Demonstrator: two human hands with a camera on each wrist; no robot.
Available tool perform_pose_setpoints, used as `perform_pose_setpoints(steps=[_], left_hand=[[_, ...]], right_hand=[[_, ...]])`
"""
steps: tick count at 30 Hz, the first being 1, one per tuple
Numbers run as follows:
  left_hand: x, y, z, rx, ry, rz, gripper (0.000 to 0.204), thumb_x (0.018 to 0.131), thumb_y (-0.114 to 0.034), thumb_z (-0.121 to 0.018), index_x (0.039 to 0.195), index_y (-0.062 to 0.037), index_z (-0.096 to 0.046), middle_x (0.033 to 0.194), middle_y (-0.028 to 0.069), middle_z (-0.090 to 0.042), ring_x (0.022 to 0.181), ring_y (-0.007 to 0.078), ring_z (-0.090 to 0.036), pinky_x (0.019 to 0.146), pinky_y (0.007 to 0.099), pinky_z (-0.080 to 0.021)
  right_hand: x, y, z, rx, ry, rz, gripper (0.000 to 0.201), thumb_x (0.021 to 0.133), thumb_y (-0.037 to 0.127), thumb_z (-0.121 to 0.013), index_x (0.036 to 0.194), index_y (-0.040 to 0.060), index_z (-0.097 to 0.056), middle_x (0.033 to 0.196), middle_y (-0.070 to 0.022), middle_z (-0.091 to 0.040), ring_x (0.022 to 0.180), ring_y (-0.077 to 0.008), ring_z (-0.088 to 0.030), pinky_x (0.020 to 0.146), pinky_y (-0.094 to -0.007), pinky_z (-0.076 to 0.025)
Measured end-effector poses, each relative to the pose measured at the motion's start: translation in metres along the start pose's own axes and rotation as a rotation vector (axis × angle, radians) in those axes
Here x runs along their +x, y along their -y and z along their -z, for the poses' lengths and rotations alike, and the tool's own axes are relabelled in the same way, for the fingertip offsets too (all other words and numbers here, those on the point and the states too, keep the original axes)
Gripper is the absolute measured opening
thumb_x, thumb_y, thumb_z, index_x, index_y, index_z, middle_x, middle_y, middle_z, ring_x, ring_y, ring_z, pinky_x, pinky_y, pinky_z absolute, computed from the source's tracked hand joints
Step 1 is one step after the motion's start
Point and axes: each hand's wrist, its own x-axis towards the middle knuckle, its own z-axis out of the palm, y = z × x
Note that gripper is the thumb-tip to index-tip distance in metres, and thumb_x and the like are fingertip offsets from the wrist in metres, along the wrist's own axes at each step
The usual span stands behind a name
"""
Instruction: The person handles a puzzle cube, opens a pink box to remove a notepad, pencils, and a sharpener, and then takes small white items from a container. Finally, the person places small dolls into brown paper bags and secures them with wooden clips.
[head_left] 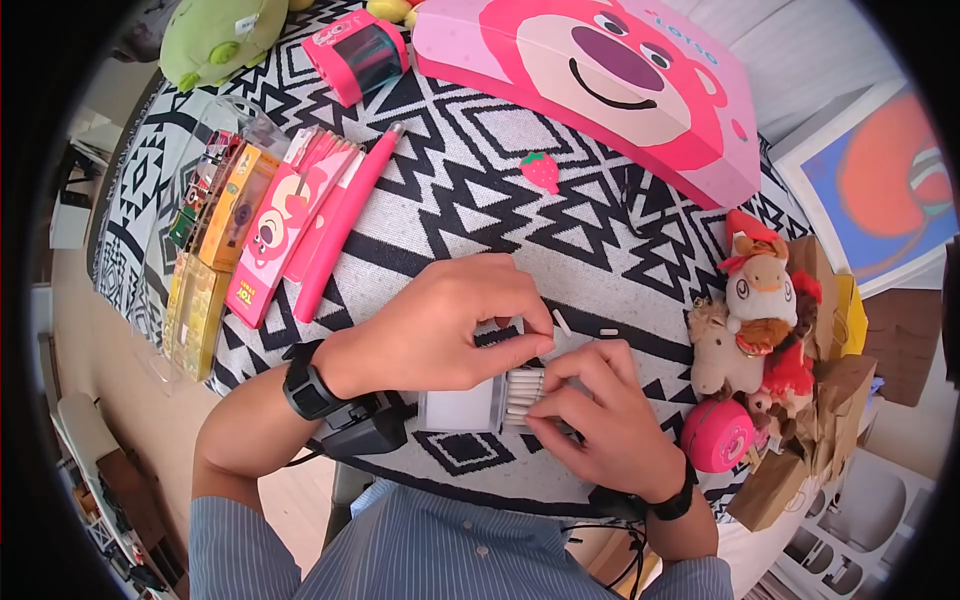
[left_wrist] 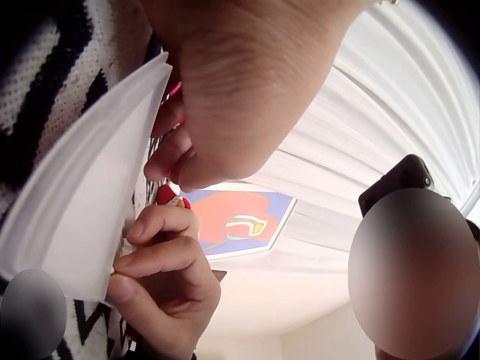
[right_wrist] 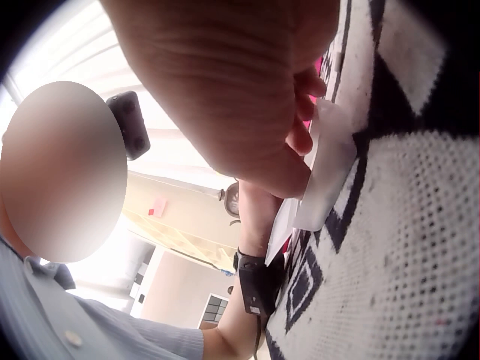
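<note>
A small clear plastic box (head_left: 514, 418) packed with short white sticks lies on the patterned cloth, its frosted lid (head_left: 460, 405) folded out to the left. My right hand (head_left: 610, 425) is at the box's right side, thumb and index finger pinching one of the white sticks (head_left: 524, 378) at the box edge. Over the lid's far side hovers my left hand (head_left: 450, 320), its thumb and index tips close together; I cannot tell whether something is between them. Just past those fingertips lies a loose white stick (head_left: 562, 320), and another short white piece (head_left: 609, 332) lies farther right.
A pink bear box (head_left: 600, 90) and a pink sharpener (head_left: 357, 57) stand at the back. To the left are pencil packs (head_left: 290, 225) and boxed items (head_left: 238, 205). Plush toys (head_left: 757, 295), a pink round case (head_left: 717, 436) and paper bags (head_left: 830, 415) sit on the right. A strawberry piece (head_left: 540, 173) lies mid-cloth.
</note>
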Motion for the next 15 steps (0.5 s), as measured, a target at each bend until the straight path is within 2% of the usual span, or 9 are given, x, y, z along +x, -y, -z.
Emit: perform_pose_setpoints(steps=[4,15], left_hand=[[0.0006,0.0015,-0.0011,0.019,-0.039,-0.029,0.007,0.076,-0.005,-0.070,0.081,-0.0039,-0.065,0.074,0.0061,-0.062,0.071,0.0238,-0.055,0.063,0.0335,-0.045],[0.0011,0.0027,-0.0024,0.058,-0.039,-0.076,0.008,0.075,-0.005,-0.069,0.080,-0.0037,-0.064,0.073,0.0068,-0.061,0.072,0.0254,-0.056,0.063,0.0351,-0.046]], right_hand=[[0.0023,0.0005,-0.0038,-0.005,-0.028,-0.001,0.022,0.067,0.003,-0.073,0.080,0.0073,-0.055,0.095,-0.0050,-0.051,0.094,-0.0276,-0.047,0.080,-0.0354,-0.042],[0.0027,0.0011,-0.0040,0.002,-0.036,-0.020,0.022,0.068,0.002,-0.072,0.081,0.0077,-0.056,0.094,-0.0051,-0.050,0.093,-0.0275,-0.047,0.079,-0.0353,-0.041]])
